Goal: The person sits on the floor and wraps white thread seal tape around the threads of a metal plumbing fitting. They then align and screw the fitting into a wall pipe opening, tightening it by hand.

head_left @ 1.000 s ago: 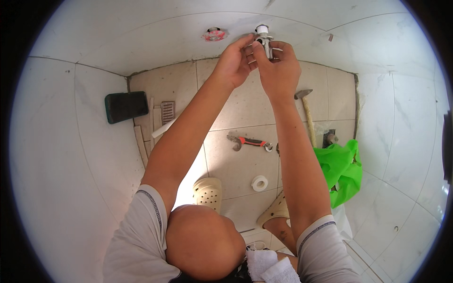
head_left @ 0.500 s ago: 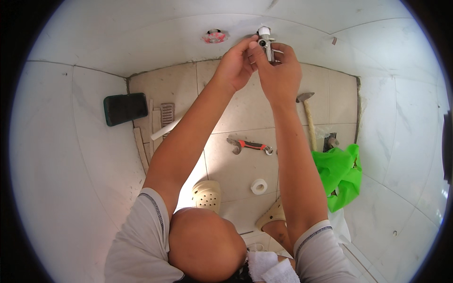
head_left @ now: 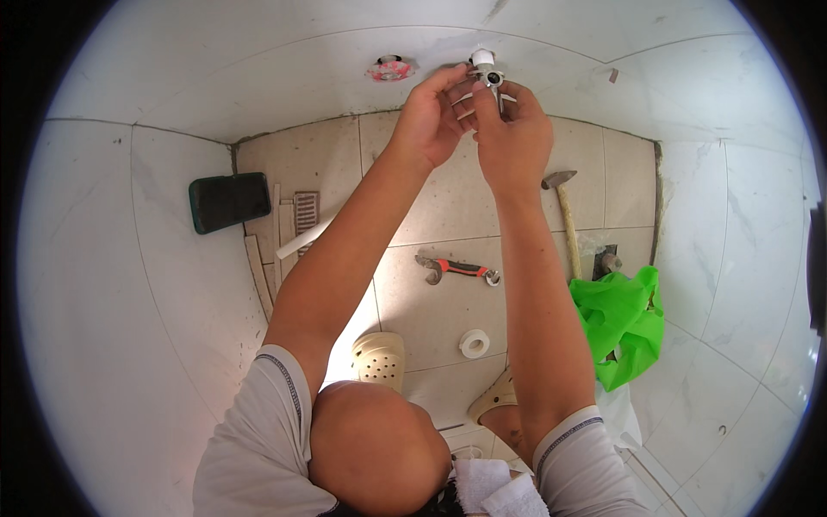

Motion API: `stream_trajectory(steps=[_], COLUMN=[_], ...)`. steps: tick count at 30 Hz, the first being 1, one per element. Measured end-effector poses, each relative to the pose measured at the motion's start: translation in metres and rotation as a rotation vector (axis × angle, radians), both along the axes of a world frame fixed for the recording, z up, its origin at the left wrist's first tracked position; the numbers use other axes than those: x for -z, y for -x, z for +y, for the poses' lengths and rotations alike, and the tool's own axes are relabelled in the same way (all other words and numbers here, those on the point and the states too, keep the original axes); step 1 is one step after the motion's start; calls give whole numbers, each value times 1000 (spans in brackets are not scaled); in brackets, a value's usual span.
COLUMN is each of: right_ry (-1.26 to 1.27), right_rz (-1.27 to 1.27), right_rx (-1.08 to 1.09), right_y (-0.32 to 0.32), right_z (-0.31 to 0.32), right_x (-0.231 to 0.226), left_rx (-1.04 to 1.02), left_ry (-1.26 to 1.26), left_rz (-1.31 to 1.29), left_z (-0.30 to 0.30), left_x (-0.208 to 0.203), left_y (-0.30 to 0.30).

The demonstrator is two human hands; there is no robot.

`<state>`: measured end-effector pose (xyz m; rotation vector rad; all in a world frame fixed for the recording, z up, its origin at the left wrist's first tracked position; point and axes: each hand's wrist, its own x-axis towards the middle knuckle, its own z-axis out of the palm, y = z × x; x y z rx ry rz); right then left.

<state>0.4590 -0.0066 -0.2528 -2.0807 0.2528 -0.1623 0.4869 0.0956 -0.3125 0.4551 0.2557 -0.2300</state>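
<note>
A chrome angle valve [head_left: 491, 79] sticks out from the far wall, its white-wrapped threaded end at the wall hole. My right hand [head_left: 515, 129] is closed around its outer part, thumb on top and fingers at the right side. Just left of the valve is my left hand [head_left: 431, 121], its fingers apart and their tips at the valve's side. Whether all those tips touch it is hard to make out. The valve's round opening faces up toward me.
On the tiled floor lie a red-and-black wrench [head_left: 457, 268], a roll of white tape [head_left: 474, 343], a hammer [head_left: 564, 215] and a green bag [head_left: 616, 323]. A phone [head_left: 231, 202] leans at the left wall. Left of the valve is a red-marked wall fitting [head_left: 390, 69].
The valve has turned, so its round opening has swung from the left side toward the right. My right thumb has shifted slightly right and down along it. The left hand stays nearly in place.
</note>
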Motion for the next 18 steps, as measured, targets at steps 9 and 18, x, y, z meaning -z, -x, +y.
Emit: stream_trajectory(steps=[9, 18], right_ry=[-125, -783], right_rz=[-13, 215], right_rx=[-15, -24], right_y=[-5, -9], right_z=[-1, -6], right_x=[6, 2], left_rx=[-56, -20], left_ry=[91, 145], left_rz=[9, -2], left_z=[-5, -4], left_x=[11, 22], left_y=[8, 13])
